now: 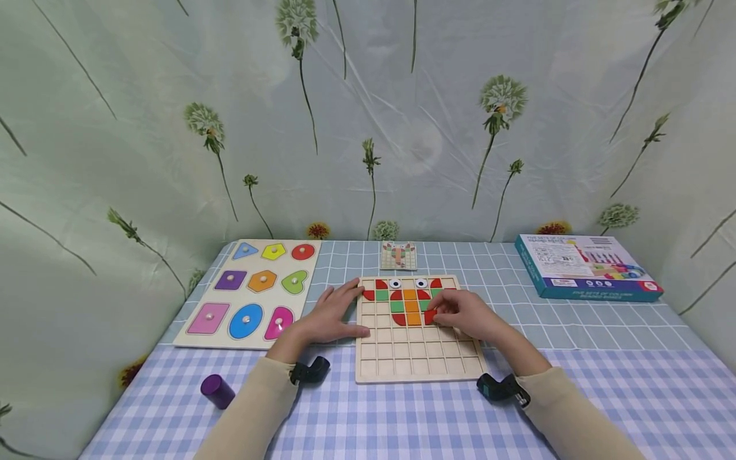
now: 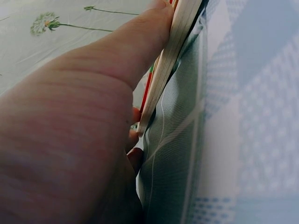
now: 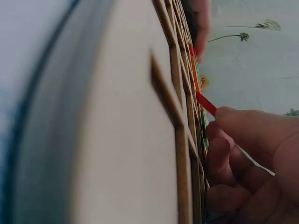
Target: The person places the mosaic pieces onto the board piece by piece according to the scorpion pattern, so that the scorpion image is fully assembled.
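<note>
A wooden grid board (image 1: 422, 368) lies in front of me, its upper rows filled with red, green and orange tiles and two eye tiles (image 1: 421, 283). My right hand (image 1: 464, 313) pinches a red tile (image 3: 206, 103) between thumb and fingertips. One edge of that tile meets the grid, tilted, beside the lowest orange tile (image 1: 413, 319); its full shape is partly hidden by the fingers. At the board's left edge rests my left hand (image 1: 329, 317), fingers spread. Its thumb (image 2: 149, 28) touches the board's rim in the left wrist view.
Behind the board lies a small pattern card (image 1: 398, 257). A shape puzzle with knobbed pieces (image 1: 262, 281) is at left, near a purple cylinder (image 1: 217, 391). A flat game box (image 1: 592, 268) lies at the back right. Checked cloths (image 1: 402, 421) cover the table.
</note>
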Demonstrator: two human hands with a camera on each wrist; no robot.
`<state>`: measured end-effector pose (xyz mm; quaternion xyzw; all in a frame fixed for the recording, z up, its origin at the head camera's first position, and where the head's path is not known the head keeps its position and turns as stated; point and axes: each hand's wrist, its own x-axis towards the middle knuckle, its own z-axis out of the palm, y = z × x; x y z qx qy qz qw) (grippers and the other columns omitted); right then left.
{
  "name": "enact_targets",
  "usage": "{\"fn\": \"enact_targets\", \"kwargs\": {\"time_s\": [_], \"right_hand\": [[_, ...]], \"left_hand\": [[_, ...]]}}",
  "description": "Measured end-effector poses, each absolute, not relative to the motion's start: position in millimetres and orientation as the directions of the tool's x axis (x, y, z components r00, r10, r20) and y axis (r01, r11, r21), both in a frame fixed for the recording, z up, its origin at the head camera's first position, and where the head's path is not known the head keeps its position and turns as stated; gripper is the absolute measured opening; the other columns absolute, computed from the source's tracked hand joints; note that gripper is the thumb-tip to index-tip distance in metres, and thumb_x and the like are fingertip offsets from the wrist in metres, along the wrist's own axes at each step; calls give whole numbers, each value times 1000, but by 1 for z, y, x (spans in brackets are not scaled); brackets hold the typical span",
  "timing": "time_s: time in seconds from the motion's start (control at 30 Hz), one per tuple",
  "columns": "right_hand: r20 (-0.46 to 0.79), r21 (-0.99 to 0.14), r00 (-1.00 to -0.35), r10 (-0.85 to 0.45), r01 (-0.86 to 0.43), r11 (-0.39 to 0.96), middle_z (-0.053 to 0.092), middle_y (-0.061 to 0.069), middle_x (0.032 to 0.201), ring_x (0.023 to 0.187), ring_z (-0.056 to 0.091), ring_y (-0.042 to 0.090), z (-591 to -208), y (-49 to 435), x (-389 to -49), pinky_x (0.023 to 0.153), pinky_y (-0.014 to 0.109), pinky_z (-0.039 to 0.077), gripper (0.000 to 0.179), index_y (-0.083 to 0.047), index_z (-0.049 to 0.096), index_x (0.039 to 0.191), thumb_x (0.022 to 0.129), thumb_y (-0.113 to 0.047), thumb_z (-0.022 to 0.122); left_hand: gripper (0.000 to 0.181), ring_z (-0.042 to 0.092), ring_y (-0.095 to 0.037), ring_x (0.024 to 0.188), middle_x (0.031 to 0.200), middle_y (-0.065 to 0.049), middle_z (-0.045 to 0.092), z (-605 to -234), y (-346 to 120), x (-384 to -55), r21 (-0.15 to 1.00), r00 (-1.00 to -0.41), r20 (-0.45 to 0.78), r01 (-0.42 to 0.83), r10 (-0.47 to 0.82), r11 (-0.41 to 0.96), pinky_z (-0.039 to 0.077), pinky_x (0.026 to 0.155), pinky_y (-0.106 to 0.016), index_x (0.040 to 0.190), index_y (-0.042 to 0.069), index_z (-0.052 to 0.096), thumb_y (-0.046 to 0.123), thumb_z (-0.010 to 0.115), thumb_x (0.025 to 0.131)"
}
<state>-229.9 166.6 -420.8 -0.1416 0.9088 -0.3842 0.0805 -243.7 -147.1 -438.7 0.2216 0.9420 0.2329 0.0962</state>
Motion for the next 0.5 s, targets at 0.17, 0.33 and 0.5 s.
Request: {"fn": "enact_targets", "kwargs": {"time_s": [0.17,0.33,0.5], "right_hand": [[-37,-702,-952,-303,-191,686,60,1,86,80,52,16,-422,165,-230,68,24,44,10,-14,71,98,89,-11,73],[-34,-694,-950,-309,-200,692,58,1,83,78,51,16,-424,163,-230,67,25,43,9,-14,72,97,89,-12,74],[-32,-691,-949,-313,-205,693,58,0,83,77,50,16,-424,161,-229,65,25,42,10,-14,74,98,88,-11,73]], "left_hand": [[98,17,-23,157,170,-1,16,-439,-147,-244,479,-886,-82,366,456,798,3,128,-52,159,18,29,58,74,81],[98,16,-23,157,170,-1,15,-440,-147,-245,475,-888,-80,366,453,800,2,129,-51,159,18,29,58,74,82],[98,17,-24,157,169,-2,16,-439,-147,-245,478,-886,-75,370,457,797,4,128,-53,158,17,29,58,74,82]]}}
